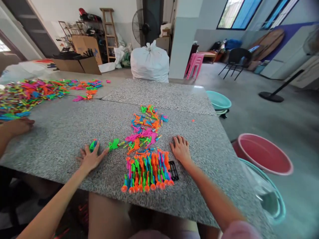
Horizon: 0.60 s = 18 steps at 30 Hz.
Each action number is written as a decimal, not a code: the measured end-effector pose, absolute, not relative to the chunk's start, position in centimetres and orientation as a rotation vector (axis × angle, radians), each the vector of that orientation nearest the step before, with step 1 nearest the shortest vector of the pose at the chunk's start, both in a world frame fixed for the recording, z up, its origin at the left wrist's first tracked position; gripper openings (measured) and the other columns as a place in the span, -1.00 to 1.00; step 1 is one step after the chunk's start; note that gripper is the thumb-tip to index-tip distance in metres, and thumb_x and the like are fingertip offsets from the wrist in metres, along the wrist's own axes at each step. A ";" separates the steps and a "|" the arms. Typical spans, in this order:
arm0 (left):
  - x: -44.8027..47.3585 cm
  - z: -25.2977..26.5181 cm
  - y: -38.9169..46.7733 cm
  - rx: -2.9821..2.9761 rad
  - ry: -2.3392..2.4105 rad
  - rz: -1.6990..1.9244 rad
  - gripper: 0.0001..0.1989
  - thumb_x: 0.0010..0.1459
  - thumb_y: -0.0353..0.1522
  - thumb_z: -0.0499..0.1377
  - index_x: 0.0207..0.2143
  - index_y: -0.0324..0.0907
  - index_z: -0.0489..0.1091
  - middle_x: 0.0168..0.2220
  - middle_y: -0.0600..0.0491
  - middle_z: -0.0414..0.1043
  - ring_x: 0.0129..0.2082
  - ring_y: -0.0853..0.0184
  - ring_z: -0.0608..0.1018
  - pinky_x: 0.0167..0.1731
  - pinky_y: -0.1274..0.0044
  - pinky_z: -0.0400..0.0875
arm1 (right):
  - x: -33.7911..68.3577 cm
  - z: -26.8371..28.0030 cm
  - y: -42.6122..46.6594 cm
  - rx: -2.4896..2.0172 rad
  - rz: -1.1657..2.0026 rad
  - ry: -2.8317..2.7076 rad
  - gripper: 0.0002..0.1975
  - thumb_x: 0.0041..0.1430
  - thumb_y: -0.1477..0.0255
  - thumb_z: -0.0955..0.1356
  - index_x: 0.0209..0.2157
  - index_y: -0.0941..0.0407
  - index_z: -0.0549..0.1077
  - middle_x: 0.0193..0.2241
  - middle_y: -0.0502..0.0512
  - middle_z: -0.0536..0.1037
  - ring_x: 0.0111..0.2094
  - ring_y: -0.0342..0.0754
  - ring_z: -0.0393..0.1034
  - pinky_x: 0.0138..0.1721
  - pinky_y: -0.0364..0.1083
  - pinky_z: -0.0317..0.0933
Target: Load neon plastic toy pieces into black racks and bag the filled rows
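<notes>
My left hand (90,160) rests on the stone table with its fingers spread. A small green and blue plastic piece (93,145) lies at its fingertips; whether they touch it I cannot tell. My right hand (181,151) lies flat and holds nothing, beside a loose pile of colourful plastic toy guns (147,132). Between my forearms, a tight row of toy pieces with orange cup-shaped ends (147,171) stands in a black slotted rack (173,171), most of which is hidden. A green toy gun (114,144) sits between my left hand and the pile.
Another person's hand (21,126) rests at the left, near a large heap of toy pieces (32,89). A white sack (150,63) stands beyond the table's far edge. A pink tub (265,154) and turquoise basin (218,100) are on the right.
</notes>
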<state>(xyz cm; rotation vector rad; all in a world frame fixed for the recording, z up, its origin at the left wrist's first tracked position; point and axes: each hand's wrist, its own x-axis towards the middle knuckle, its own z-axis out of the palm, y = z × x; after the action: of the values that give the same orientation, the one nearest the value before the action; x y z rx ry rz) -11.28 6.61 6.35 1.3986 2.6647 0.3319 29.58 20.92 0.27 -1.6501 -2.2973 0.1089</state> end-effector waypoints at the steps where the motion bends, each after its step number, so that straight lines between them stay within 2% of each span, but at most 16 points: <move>1: -10.4 5.6 6.4 1.429 2.638 0.343 -0.18 0.23 0.06 -0.04 0.34 -0.33 0.14 0.42 -0.44 -0.20 0.37 -0.49 -0.14 0.16 -0.29 -0.14 | 29.5 0.4 20.9 -1.647 0.129 -2.286 -0.55 0.41 0.24 0.20 0.20 0.18 0.32 0.26 0.33 0.29 0.27 0.23 0.06 0.25 0.21 -0.06; 4: -5.6 3.7 9.0 1.615 2.456 0.385 -0.20 0.22 0.01 0.01 0.33 -0.35 0.16 0.44 -0.41 -0.21 0.42 -0.32 -0.16 0.29 -0.10 -0.19 | 29.6 0.9 20.9 -1.645 0.215 -2.213 -0.54 0.38 0.24 0.24 0.17 0.24 0.32 0.22 0.37 0.32 0.25 0.21 0.09 0.26 0.17 -0.06; 7: -0.1 3.5 13.6 1.748 2.245 0.414 -0.16 0.15 0.06 0.10 0.27 -0.38 0.26 0.43 -0.41 -0.15 0.42 -0.28 -0.15 0.32 -0.03 -0.19 | 29.9 1.4 20.7 -1.638 0.345 -2.066 -0.56 0.37 0.30 0.25 0.15 0.30 0.31 0.13 0.39 0.39 0.17 0.14 0.20 0.22 0.08 0.05; 9: 2.6 4.4 16.4 1.831 2.073 0.435 -0.14 0.05 0.12 0.17 0.22 -0.33 0.35 0.41 -0.35 -0.02 0.41 -0.25 -0.04 0.32 0.02 -0.07 | 30.1 1.8 20.2 -1.641 0.431 -1.952 -0.62 0.37 0.40 0.21 0.12 0.30 0.34 0.06 0.37 0.44 0.11 0.09 0.27 0.16 0.02 0.14; 12: 4.2 6.8 18.8 1.922 1.813 0.485 -0.18 0.02 0.18 0.16 0.17 -0.15 0.42 0.29 -0.18 0.29 0.32 -0.08 0.28 0.23 0.22 0.25 | 30.6 2.4 18.7 -1.598 0.476 -1.942 -0.65 0.37 0.48 0.17 0.08 0.23 0.41 0.03 0.32 0.47 0.10 0.06 0.31 0.15 0.02 0.17; 15: 3.1 10.0 18.8 1.940 1.677 0.574 -0.18 0.15 0.21 -0.03 0.21 -0.16 0.37 0.18 -0.12 0.45 0.19 0.07 0.45 0.14 0.34 0.36 | 31.5 2.6 16.7 -1.463 0.407 -2.225 -0.62 0.39 0.33 0.23 0.18 0.01 0.39 0.22 0.19 0.37 0.28 0.12 0.12 0.28 0.19 0.00; 18: 1.2 13.5 16.1 1.925 1.677 0.648 -0.09 0.14 0.27 -0.12 0.22 -0.21 0.34 0.18 -0.12 0.45 0.17 0.03 0.46 0.16 0.27 0.35 | 32.7 2.9 15.3 -1.560 0.342 -2.391 -0.49 0.38 0.15 0.25 0.32 -0.16 0.22 0.37 0.08 0.18 0.38 0.23 -0.08 0.30 0.41 -0.18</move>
<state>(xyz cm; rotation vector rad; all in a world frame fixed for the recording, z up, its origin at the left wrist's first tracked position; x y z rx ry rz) 1.20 16.07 13.49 1.9250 1.6774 0.6480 32.72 15.33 2.86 -1.5596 -2.3912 0.3419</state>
